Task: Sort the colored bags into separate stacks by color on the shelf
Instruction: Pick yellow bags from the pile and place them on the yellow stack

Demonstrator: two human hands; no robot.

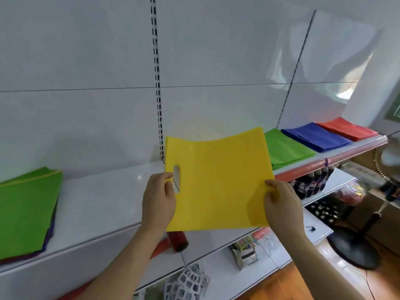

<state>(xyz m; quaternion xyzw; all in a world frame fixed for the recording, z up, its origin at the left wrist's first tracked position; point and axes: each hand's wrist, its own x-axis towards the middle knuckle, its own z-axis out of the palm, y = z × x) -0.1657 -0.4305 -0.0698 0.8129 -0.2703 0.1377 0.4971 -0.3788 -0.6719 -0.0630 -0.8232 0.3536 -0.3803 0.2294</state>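
Your left hand point(159, 197) and right hand point(280, 204) pinch one yellow bag point(218, 180) above the white shelf point(104, 204); three sorted stacks right of it: green point(285, 149), blue point(316, 137), red point(348, 128).

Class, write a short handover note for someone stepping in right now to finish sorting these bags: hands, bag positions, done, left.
Left hand and right hand each pinch a side edge of the yellow bag, held above the shelf.
Done: green stack, blue stack and red stack lie side by side at the right.
Left: set the yellow bag down as its own stack, then work through the mixed pile at the left, green on top.
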